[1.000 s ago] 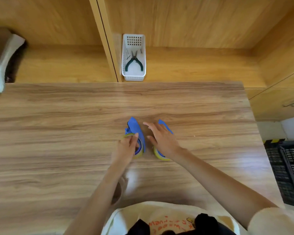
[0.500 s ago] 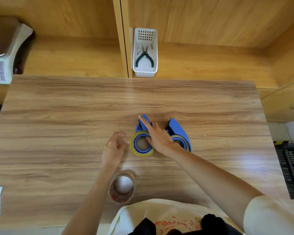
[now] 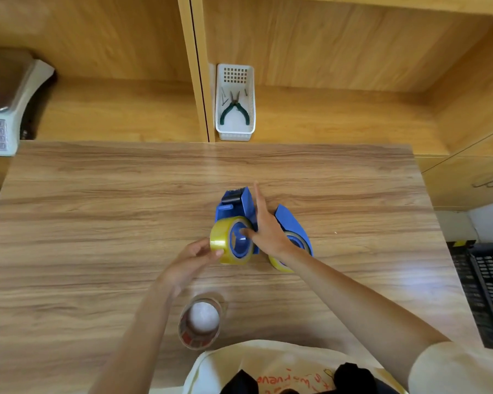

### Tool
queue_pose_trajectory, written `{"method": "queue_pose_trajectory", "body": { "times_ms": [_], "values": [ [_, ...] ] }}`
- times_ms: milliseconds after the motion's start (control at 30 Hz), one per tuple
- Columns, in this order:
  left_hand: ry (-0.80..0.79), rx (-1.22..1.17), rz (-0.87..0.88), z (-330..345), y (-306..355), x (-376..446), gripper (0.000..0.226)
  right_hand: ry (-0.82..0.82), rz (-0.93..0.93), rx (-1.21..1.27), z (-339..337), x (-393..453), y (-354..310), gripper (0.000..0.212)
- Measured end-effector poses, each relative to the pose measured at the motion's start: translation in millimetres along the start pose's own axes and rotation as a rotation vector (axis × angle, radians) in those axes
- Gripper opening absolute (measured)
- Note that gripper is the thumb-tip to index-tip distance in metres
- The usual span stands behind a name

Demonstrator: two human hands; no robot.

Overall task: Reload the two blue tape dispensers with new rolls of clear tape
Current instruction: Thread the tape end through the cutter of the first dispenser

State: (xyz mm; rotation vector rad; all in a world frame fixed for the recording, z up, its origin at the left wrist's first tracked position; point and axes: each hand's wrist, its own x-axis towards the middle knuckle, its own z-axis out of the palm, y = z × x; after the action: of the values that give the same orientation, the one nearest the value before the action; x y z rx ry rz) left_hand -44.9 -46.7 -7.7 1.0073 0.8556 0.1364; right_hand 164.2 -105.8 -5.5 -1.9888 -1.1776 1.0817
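Warm, even light filled the scene; pale glare streaked the desk [image 3: 427, 282] at right. Wide-angle distortion bent the edges, and the hands were slightly blurred.

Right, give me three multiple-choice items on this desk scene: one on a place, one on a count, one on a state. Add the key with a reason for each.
1. Where do the green-handled pliers lie?
A. In the white basket on the shelf
B. On the table beside the dispensers
C. On the scale

2. How many blue tape dispensers are on the table?
A. One
B. Two
C. Three

3. What is the left hand doing?
A. Resting flat on the table
B. Touching the yellowish tape roll on the left dispenser
C. Lifting the pliers

Key: 1 A, the pliers sit inside the basket. 2 B, the left dispenser and the right dispenser stand side by side. 3 B, its fingertips meet the roll's outer face.
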Motion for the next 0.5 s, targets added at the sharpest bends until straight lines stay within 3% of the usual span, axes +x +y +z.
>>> {"method": "queue_pose_trajectory", "body": {
  "times_ms": [167,233,333,433,500],
  "values": [
    [0.0,-0.281,0.05,17,0,-1,0.015,-0.098,0.035,0.338,-12,-13,-2,0.1],
    [0.0,-0.333,0.026,19,-1,0,0.016,-0.129,0.079,0.521,-18,-17,-1,0.09],
    [0.042,-0.323,-0.042,21,-3,3,0.062,-0.147,0.081,0.563,-27,-20,1,0.082],
    [0.039,-0.277,-0.036,30,-1,-1,0.025,-0.182,0.026,0.518,-33,-23,1,0.083],
    [0.055,-0.292,-0.031,36,2,-3,0.039,-0.193,0.002,0.526,-34,-26,-3,0.082]
  ]
}}
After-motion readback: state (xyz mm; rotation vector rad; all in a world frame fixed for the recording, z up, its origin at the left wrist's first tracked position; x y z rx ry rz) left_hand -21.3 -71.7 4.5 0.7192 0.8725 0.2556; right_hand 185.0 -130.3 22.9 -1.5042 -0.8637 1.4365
